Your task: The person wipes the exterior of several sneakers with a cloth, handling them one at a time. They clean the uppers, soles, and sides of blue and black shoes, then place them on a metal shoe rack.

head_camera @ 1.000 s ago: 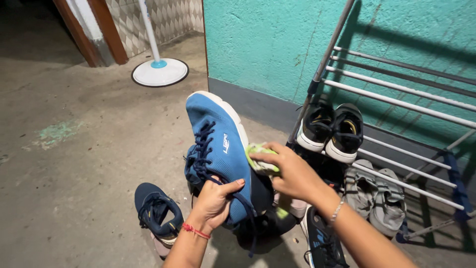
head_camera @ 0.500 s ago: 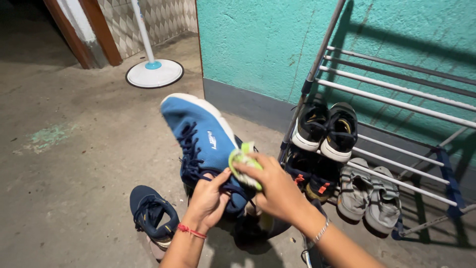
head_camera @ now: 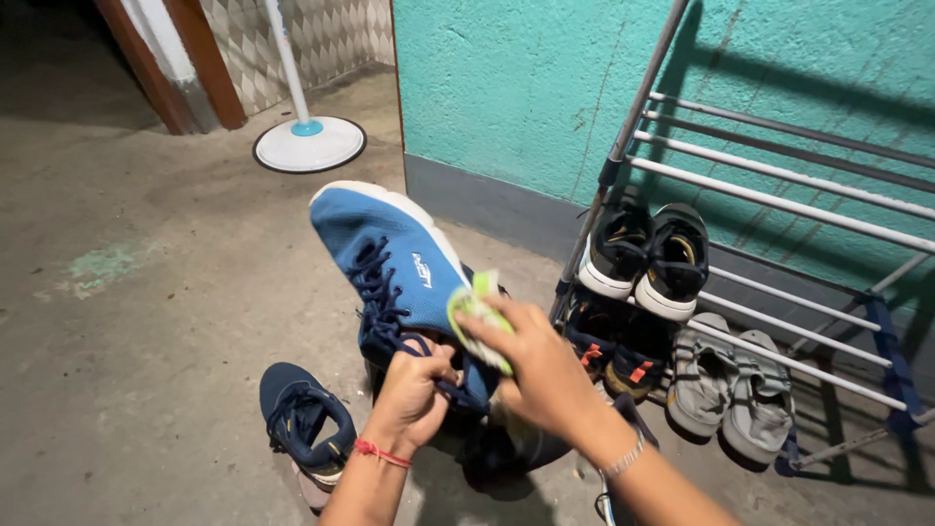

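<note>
Blue sneaker [head_camera: 394, 263], white side logo [head_camera: 421, 270]

a metal shoe rack [head_camera: 779, 185] is set against a teal wall [head_camera: 526, 88]. a black pair of sneakers with white soles [head_camera: 648, 255] is kept on one of its rails, and grey sandals [head_camera: 730, 390] are seen lower down. a dark blue shoe [head_camera: 297, 424] is left on the concrete floor [head_camera: 146, 321]. a white fan base [head_camera: 310, 144] is seen near a wooden door frame [head_camera: 205, 63].
</note>
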